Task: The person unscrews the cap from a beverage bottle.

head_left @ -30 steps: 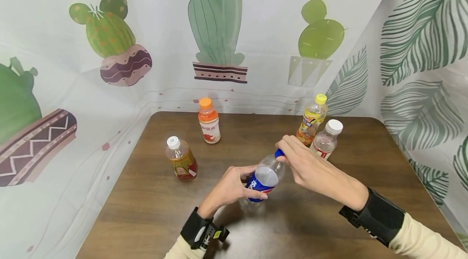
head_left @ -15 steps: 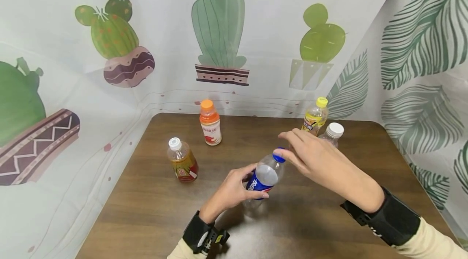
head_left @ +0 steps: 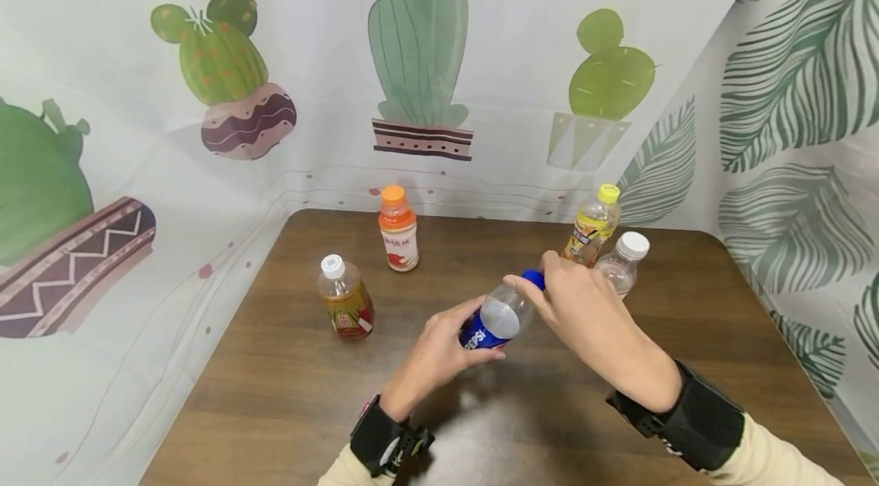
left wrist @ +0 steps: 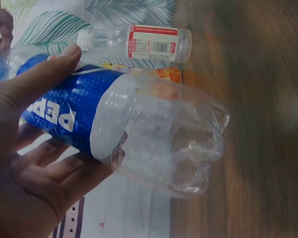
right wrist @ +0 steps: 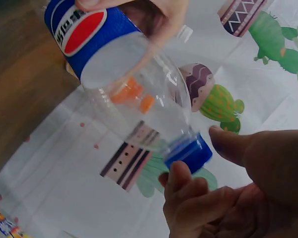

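My left hand (head_left: 433,352) grips a clear plastic Pepsi bottle (head_left: 500,320) around its blue label, thumb on one side and fingers on the other. The bottle looks empty and is held tilted, its neck leaning toward my right hand (head_left: 584,310). In the left wrist view its ribbed clear base (left wrist: 193,144) shows over the wood. Curled fingers of my right hand lie around the blue bottle cap (head_left: 533,279), which sits on the neck. From the right wrist, a fingertip touches the cap (right wrist: 189,154) and the thumb is close beside its edge.
On the brown table (head_left: 275,425) stand a white-capped bottle of brown drink (head_left: 349,305) at left and an orange-capped bottle (head_left: 398,234) at the back. Behind my right hand are a yellow-capped bottle (head_left: 590,226) and a clear white-capped bottle (head_left: 623,261). A cactus-print cloth (head_left: 508,89) hangs behind.
Half a second ago my right fingers were spread off the cap; now they curl around it again. The Pepsi bottle tilts more, and its base has gone from sight in the head view.
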Available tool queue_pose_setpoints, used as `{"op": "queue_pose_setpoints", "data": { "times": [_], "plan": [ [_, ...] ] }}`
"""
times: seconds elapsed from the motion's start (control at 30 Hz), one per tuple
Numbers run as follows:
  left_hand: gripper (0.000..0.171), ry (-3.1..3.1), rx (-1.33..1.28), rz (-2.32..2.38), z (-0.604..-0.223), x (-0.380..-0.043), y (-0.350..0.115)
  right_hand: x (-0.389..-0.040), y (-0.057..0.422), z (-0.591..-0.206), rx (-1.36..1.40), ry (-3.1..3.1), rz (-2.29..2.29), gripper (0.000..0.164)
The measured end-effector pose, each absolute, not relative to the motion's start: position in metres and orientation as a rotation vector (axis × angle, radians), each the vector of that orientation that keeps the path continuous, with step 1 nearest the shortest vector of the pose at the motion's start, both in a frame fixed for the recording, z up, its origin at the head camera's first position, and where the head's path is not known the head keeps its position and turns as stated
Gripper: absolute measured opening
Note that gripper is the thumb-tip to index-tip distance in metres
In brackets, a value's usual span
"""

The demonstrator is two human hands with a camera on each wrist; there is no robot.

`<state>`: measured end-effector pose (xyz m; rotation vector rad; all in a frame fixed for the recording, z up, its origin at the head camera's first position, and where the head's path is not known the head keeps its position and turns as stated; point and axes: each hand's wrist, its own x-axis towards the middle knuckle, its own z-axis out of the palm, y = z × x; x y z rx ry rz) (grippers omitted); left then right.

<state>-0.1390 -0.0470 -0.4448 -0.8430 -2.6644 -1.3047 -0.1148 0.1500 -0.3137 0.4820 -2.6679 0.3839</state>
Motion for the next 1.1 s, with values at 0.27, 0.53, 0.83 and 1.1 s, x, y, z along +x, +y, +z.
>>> {"op": "queue_pose_setpoints", "data": {
  "times": [0.27,0.53,0.83,1.1],
  "plan": [
    [0.074,-2.588,-0.786,-1.197,-0.444,-0.138,-0.044,-0.124,0.151,-0.329,0.419,-2.628,0.618,0.035],
    [0.073,-2.549,-0.752,-1.293,-0.438,-0.14,-0.046,-0.128,0.154,-0.33,0.543,-2.512,0.691,0.029],
    [0.067,-2.543,-0.738,-1.55,-0.432,-0.139,-0.048,-0.13,0.156,-0.325,0.784,-2.372,0.613,0.023],
    [0.07,-2.604,-0.812,-1.725,-0.434,-0.141,-0.051,-0.133,0.168,-0.32,1.004,-2.411,0.567,0.019]
  ]
}}
